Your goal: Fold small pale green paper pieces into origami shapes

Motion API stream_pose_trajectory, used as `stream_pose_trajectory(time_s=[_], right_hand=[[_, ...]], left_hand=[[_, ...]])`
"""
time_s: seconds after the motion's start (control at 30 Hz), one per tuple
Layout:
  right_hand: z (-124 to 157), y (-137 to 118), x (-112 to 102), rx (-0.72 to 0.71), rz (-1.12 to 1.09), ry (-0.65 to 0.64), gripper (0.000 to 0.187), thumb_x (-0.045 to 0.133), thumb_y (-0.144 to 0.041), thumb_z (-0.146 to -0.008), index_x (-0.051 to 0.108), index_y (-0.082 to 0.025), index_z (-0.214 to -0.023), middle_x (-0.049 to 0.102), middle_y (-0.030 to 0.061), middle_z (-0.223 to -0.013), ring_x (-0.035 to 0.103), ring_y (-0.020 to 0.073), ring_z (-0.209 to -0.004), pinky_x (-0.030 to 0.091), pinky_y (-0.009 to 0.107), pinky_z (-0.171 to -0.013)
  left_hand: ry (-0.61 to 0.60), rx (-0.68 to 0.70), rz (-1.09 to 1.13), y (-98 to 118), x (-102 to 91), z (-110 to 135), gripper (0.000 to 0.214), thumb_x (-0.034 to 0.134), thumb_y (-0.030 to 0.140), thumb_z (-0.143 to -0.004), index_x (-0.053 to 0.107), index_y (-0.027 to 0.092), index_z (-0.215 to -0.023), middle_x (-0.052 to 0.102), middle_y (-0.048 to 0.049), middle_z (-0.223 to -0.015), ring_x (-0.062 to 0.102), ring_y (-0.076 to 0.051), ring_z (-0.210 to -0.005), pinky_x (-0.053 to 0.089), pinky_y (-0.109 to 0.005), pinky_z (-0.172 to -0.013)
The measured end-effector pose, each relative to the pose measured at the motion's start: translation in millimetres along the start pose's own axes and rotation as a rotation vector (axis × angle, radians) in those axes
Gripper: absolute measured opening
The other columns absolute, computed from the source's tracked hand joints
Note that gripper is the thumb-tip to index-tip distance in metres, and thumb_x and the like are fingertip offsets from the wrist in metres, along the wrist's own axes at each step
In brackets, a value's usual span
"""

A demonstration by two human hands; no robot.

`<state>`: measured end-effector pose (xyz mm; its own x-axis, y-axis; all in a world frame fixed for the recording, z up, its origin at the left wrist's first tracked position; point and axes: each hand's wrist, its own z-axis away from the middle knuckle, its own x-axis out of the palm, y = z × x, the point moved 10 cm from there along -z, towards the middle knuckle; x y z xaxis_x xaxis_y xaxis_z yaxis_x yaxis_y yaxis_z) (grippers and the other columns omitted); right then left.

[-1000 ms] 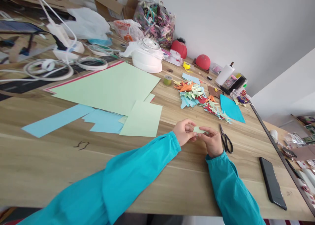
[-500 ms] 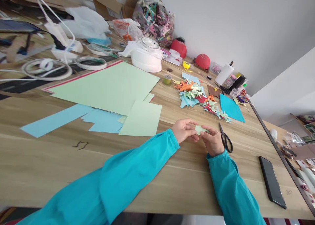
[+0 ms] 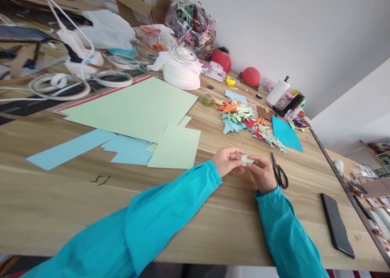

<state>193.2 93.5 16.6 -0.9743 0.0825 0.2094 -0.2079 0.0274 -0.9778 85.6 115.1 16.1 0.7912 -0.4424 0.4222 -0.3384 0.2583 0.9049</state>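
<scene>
Between my two hands is a small piece of pale green paper (image 3: 246, 160), pinched at both sides just above the table. My left hand (image 3: 227, 161) grips its left side, thumb in front and fingers behind. On the other side, my right hand (image 3: 262, 173) has thumb and fingertips closed on it; its exact folds are too small to make out. Black-handled scissors (image 3: 280, 171) lie close beside my right hand. Beyond the hands is a heap of folded paper pieces (image 3: 239, 116) in orange, green, blue and red.
Large pale green sheets (image 3: 131, 107) and blue paper strips (image 3: 71, 149) lie to the left. A black phone (image 3: 337, 225) rests at the right. Further back are a green spool (image 3: 207, 98), a turquoise sheet (image 3: 287, 133), a white plastic-wrapped object (image 3: 182, 71) and coiled cables (image 3: 59, 86).
Both hands stay in nearly the same place, still pinching the green paper. Only slight finger movement shows, and the paper's visible part has shifted a little.
</scene>
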Motion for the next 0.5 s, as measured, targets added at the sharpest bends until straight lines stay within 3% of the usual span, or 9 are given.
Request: stream_pose_trajectory(time_s=[0.27, 0.5], right_hand=[[0.1, -1.6, -1.7, -0.052, 0.095, -0.011, 0.026, 0.078, -0.020, -0.055, 0.069, -0.019, -0.079, 0.066, -0.0011, -0.058, 0.056, 0.0107, -0.052, 0.044, 0.025, -0.053], [-0.9, -0.9, -1.4, -0.028, 0.008, 0.009, 0.021, 0.076, -0.020, -0.055, 0.070, -0.020, -0.075, 0.065, -0.0011, -0.057, 0.056, 0.0118, -0.054, 0.043, 0.027, -0.057]], left_hand=[[0.005, 0.039, -0.027, 1.2, -0.4, 0.2, 0.034, 0.075, 0.015, -0.055, 0.055, 0.010, -0.082, 0.059, 0.0042, -0.052, 0.061, -0.014, -0.043, 0.051, -0.025, -0.047], [-0.024, -0.011, 0.032, -1.1, 1.0, -1.1, 0.035, 0.074, 0.015, -0.057, 0.055, 0.009, -0.086, 0.065, -0.0008, -0.057, 0.061, -0.015, -0.045, 0.052, -0.028, -0.049]])
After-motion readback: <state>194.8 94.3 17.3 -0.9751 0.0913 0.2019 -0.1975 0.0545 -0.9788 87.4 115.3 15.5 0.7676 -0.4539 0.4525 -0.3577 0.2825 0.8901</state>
